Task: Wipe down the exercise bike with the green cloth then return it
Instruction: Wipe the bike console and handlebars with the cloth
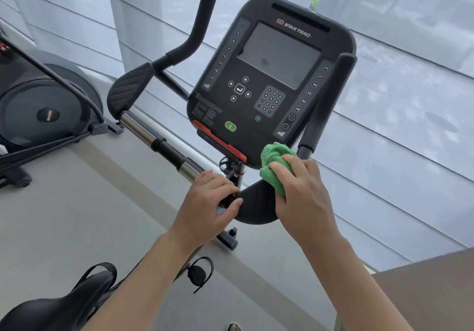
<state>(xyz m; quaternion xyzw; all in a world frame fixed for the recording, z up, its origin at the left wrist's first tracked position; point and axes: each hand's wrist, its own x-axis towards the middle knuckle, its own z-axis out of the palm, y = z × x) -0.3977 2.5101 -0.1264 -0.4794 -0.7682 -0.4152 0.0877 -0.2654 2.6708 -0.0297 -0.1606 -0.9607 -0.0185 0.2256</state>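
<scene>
Fingers (287,170) of the right hand (305,197) curl over a bunched green cloth (274,161), pressing it where the console's lower right corner meets the dark elbow pad beneath, while the left hand (207,202) closes narrowly around a dark fitting at the centre of the bars, seemingly to brace the frame. Working from the biggest surface down seems the sound order: the bike (159,141) as a whole, then the console (269,74), whose wide screen and keypad look untouched and probably want long overlapping strokes with the cloth spread flatter than it is now. After that come the bars (200,23) with their foam grips and chrome sections, best wrapped and drawn along. The right pad (256,202) under the cloth and the left pad (130,87) likely need firmer rubbing in their ribbed texture. Smallest last: the red strip (218,138) and the green button (230,126), where light pressure should avoid starting the machine.
</scene>
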